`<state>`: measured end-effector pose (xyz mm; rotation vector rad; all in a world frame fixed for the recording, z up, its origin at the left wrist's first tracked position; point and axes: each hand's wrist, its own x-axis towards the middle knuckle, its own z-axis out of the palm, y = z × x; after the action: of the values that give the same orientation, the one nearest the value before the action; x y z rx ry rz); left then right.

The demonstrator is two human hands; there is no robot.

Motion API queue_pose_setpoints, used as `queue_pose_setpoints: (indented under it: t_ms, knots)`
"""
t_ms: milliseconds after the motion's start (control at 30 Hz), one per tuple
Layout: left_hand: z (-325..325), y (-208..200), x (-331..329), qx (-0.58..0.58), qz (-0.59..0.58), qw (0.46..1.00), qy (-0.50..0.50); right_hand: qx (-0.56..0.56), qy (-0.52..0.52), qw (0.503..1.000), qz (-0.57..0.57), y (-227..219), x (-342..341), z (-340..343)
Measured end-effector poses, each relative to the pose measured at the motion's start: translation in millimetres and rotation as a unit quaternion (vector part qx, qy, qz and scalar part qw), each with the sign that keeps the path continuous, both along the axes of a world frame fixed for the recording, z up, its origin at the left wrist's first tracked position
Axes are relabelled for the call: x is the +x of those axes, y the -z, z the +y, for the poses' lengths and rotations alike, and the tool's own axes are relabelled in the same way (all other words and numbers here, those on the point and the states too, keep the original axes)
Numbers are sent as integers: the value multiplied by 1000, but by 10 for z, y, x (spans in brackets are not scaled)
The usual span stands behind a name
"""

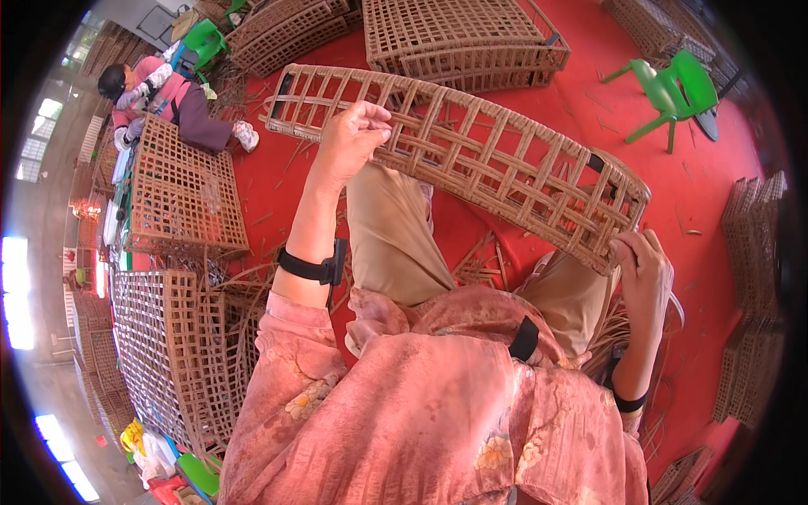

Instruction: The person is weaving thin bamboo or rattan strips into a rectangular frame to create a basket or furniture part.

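Note:
A long, narrow woven rattan frame [497, 139] with an open lattice slants across in front of me above my knees, its right end nearer. My right hand [644, 265] is closed around its near right corner, thumb against the woven rim. Toward the frame's left part, my left hand [355, 139] is raised over the near edge with its fingers curled and pinched together. Whatever lies between those fingertips, if anything, is too small to make out. Dark bits of wrapping show at the frame's left end and near its right end.
Finished-looking woven crates [463, 42] stand ahead, and more lattice baskets [168, 353] line my left. A person [172, 101] sits at a basket at far left. One green chair [673, 88] stands at far right. Loose cane strips [484, 261] litter the red floor [282, 198].

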<state>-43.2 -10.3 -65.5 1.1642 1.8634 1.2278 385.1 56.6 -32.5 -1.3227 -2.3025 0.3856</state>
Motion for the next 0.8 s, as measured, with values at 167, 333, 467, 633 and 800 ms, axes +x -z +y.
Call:
queue_pose_setpoints:
  t_ms: [167, 333, 467, 633, 800]
  knots:
    - [-47, 128, -218, 136, 84, 986, -36, 182, 9, 983, -17, -273, -302, -130]
    - [-442, -622, -439, 183, 322, 910, -186, -47, -135, 974, 175, -469, -1357, -200]
    - [-693, -1162, -509, 378, 302, 854, -190, 23, -329, 904, 274, -324, -2461, -18]
    - [-611, -1022, -609, 382, 248, 871, -185, -90, -375, 889, 246, -279, -3024, 47]
    - [-305, -240, -361, 195, 160, 954, -160, -141, -291, 917, 233, -168, -2630, -8]
